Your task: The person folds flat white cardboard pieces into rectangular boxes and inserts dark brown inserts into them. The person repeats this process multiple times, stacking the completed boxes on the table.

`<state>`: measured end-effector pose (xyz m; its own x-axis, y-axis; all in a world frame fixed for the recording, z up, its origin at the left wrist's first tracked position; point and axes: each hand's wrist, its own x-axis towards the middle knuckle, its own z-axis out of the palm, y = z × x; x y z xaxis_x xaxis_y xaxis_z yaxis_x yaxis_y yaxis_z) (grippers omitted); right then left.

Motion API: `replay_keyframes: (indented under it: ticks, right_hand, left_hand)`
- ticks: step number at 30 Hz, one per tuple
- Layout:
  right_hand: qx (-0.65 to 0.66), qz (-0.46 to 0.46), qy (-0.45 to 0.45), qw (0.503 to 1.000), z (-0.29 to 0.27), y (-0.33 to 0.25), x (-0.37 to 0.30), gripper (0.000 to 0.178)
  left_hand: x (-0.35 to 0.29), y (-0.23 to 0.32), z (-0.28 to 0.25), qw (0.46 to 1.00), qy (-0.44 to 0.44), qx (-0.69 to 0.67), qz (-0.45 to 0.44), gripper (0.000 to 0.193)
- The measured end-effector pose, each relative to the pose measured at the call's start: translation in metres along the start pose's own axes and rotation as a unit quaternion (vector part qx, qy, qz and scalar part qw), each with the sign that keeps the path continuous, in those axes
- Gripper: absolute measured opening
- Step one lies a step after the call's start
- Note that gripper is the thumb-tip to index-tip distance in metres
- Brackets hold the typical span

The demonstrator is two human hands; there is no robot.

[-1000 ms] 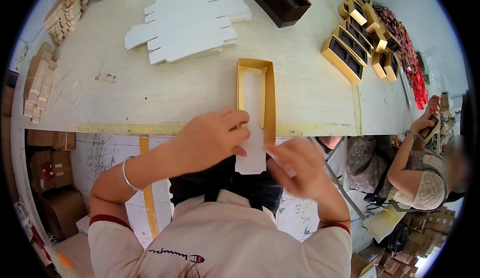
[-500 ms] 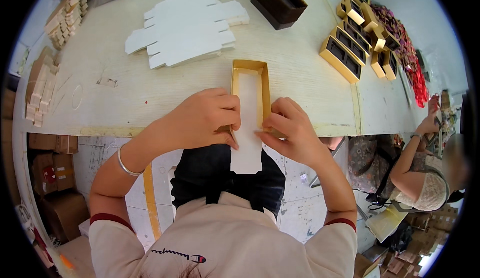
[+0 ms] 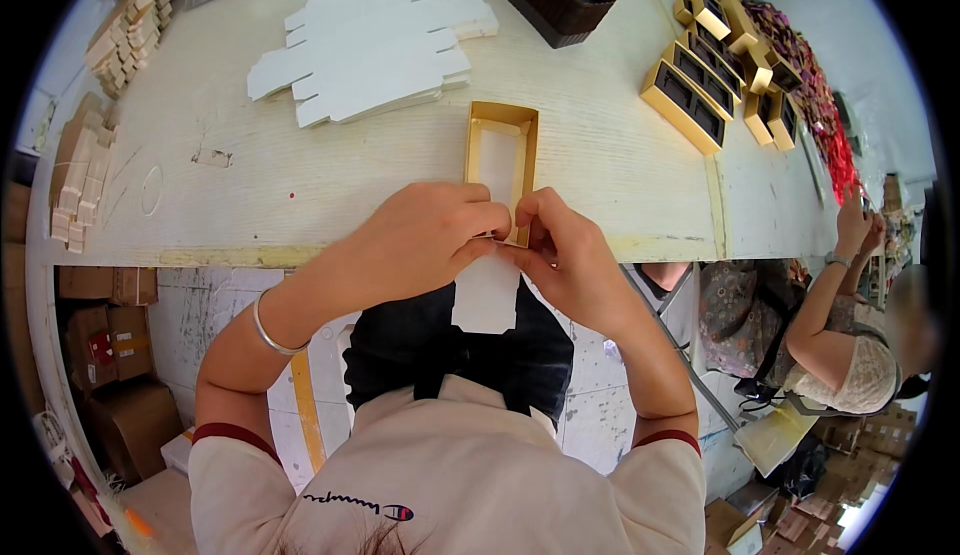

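A partly folded cardboard box (image 3: 472,155), gold on its standing walls and white inside, lies at the table's front edge. Its near end flap, white and flat, reaches past the edge over my lap. My left hand (image 3: 455,227) pinches the near left corner of the box, fingers bent. At the near right corner my right hand (image 3: 560,245) pinches the card between thumb and fingers. Both sets of fingertips almost meet over the fold between tray and flap; exactly which small tabs they grip is hidden. Beyond the box lies a stack of flat white box blanks (image 3: 370,50).
Dark plastic trays (image 3: 556,0) are stacked at the back. Gold boxes with black inserts (image 3: 685,105) stand at the right, beside red and purple cords (image 3: 835,145). Folded card pieces (image 3: 80,180) line the left edge. Another person (image 3: 835,345) works at the right.
Both my hands have moved inward toward each other at the near end of the box. The near corners have been drawn in, and the box has shifted slightly away from me.
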<state>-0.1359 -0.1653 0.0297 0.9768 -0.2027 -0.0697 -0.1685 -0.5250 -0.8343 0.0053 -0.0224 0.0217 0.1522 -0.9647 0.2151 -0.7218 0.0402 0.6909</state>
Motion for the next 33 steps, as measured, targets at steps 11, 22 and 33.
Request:
replay_keyframes:
  ticks: [11, 22, 33]
  right_hand:
    - [-0.205, -0.306, 0.167, 0.915, 0.017, 0.029, -0.023, 0.049]
    - [0.166, -0.123, 0.222, 0.953, 0.036, 0.013, -0.005, 0.023]
    - [-0.377, -0.21, 0.194, 0.881, 0.033, 0.006, -0.009, 0.024]
  left_hand:
    - [-0.009, -0.008, 0.006, 0.999, 0.014, -0.038, 0.007, 0.015]
    - [-0.009, -0.009, 0.005, 0.98, 0.054, -0.187, -0.046, 0.044]
    - [-0.016, -0.002, 0.024, 0.983, 0.148, 0.092, 0.058, 0.014]
